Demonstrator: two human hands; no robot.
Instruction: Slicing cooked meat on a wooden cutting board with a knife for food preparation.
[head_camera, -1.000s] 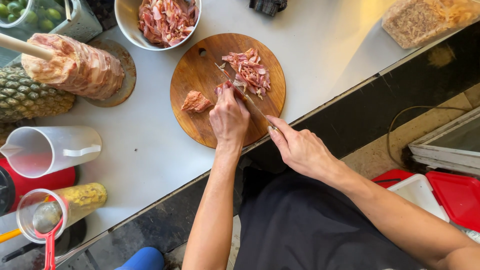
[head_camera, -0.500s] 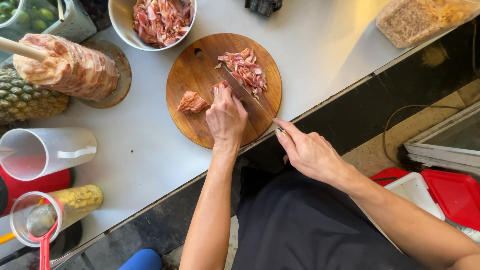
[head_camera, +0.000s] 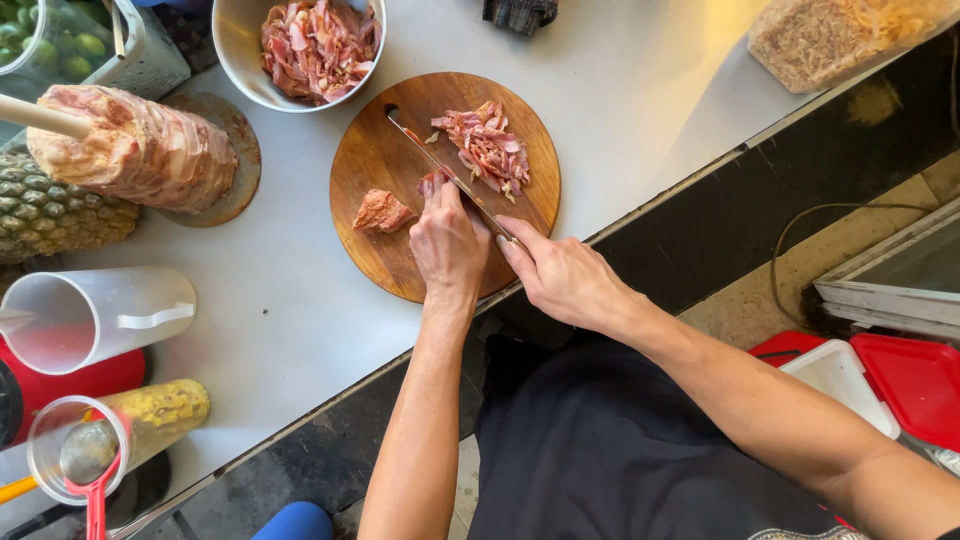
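A round wooden cutting board (head_camera: 380, 160) lies on the steel counter. My right hand (head_camera: 560, 275) grips a long knife (head_camera: 440, 165) whose blade lies diagonally across the board. My left hand (head_camera: 448, 240) presses a small piece of meat under its fingertips right beside the blade. A pile of chopped meat strips (head_camera: 487, 147) sits to the right of the blade. Another uncut chunk of meat (head_camera: 381, 212) rests on the board's left part, beside my left hand.
A white bowl of sliced meat (head_camera: 315, 40) stands behind the board. To the left are a meat stack on a skewer (head_camera: 140, 150), a pineapple (head_camera: 50, 215), a clear jug (head_camera: 95, 315) and a jar with a red spoon (head_camera: 110, 440). A tub (head_camera: 830, 35) is far right.
The knife blade has swung forward over the board, its tip now near the board's hole. My left hand has shifted slightly with the small meat piece. The view has also drifted a little.
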